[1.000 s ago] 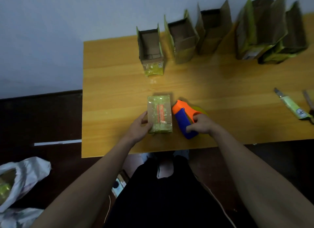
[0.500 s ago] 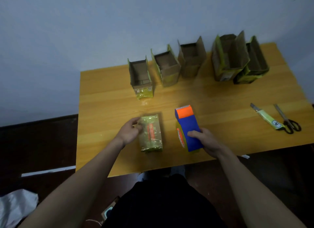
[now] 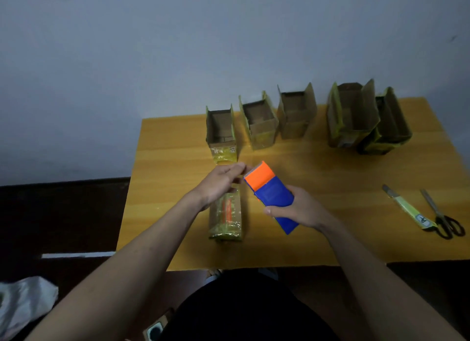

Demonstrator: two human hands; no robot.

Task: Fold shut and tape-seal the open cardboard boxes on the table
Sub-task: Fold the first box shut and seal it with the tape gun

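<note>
A closed, tape-wrapped box [image 3: 225,217] lies flat near the front of the wooden table [image 3: 330,188]. Above the table my right hand [image 3: 301,208] grips a blue and orange tape dispenser [image 3: 270,195], its orange end pointing away and left. My left hand [image 3: 221,181] hovers over the far end of the closed box, fingertips pinched at the dispenser's orange front; the tape itself is too faint to see. Several open cardboard boxes stand along the back edge: a small one [image 3: 220,134], a second [image 3: 259,124], a third [image 3: 296,116], and two larger ones [image 3: 352,116] at the right.
A utility knife [image 3: 407,208] and scissors [image 3: 443,217] lie at the table's right side. A wall rises just behind the boxes. On the dark floor to the left lies a white plastic bag [image 3: 23,305].
My right hand lifted the tape dispenser off the table and tilted it. My left hand left the closed box's side and rose to the dispenser's orange end. The camera tipped upward.
</note>
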